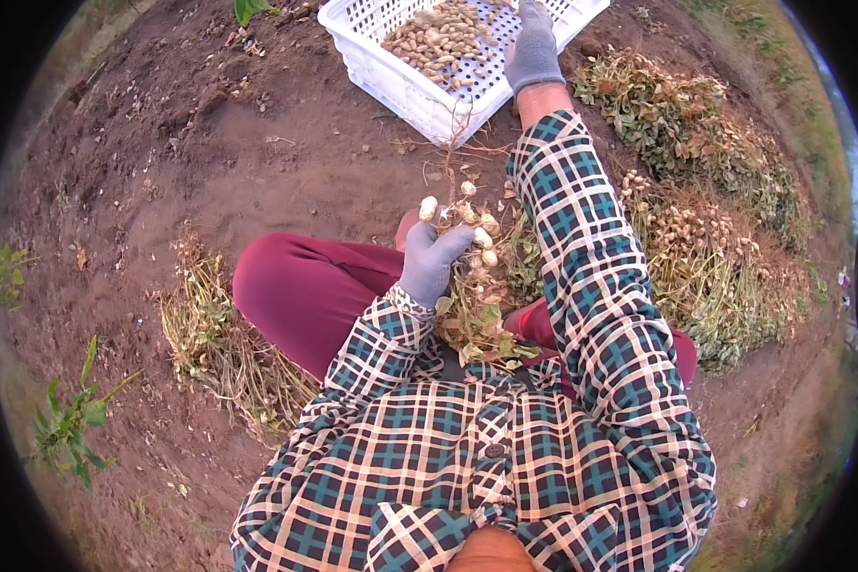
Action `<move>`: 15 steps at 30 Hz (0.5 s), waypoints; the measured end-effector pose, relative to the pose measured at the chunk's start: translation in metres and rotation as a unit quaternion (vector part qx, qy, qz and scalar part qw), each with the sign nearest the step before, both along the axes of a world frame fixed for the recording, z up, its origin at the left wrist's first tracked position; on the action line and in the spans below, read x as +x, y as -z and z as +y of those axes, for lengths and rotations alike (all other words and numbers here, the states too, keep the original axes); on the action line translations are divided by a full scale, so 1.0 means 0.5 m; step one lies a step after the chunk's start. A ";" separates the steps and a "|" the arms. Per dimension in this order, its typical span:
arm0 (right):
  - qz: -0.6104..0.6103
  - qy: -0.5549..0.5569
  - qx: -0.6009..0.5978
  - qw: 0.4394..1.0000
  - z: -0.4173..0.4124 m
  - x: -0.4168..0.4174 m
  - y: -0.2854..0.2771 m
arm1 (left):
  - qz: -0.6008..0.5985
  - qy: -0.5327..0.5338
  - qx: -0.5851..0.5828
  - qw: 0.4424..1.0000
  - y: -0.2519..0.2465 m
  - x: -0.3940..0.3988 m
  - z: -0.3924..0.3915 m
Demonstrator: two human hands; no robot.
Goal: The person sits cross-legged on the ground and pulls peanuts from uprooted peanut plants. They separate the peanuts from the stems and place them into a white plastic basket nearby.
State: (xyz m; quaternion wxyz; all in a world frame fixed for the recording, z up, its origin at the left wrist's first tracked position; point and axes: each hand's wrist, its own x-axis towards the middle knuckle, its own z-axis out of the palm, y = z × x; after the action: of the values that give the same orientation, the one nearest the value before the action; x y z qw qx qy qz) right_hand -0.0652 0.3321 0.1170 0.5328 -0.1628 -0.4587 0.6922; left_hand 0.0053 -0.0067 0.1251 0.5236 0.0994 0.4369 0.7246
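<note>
My left hand [432,259], in a grey glove, grips a peanut plant [482,307] whose pods [483,238] hang by the thumb and whose leaves lie over my lap. Thin roots of the plant stretch forward towards a white plastic crate [418,104]. Inside the crate is a heap of loose peanuts [440,43] on the perforated floor. My right hand [534,53], gloved too, reaches over the crate's right part. Its fingertips lie at the picture's top edge, and I cannot tell whether it holds anything.
Pulled peanut plants with pods [715,250] are piled at the right, with a leafy heap [672,114] beyond. Bare-looking stems and dry plants [222,343] lie by my left knee. Green weeds [75,425] grow at the far left in the brown soil [150,179].
</note>
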 end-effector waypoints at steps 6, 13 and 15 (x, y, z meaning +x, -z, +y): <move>-0.220 -0.221 -0.026 0.950 -0.309 0.203 -0.061 | -0.058 -0.039 -0.021 0.997 -0.003 -0.012 -0.036; -0.240 -0.339 -0.020 0.910 -0.414 0.315 -0.033 | -0.086 0.010 0.030 0.996 -0.008 -0.010 -0.024; -0.264 -0.305 -0.049 0.914 -0.419 0.311 -0.034 | -0.089 0.032 0.009 0.995 -0.016 -0.013 -0.025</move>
State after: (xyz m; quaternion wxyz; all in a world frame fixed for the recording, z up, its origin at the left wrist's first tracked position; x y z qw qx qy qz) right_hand 0.0902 0.1228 0.1342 0.1468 -0.2179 -0.5755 0.7745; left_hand -0.0014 -0.0191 0.1331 0.5826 0.0535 0.3784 0.7173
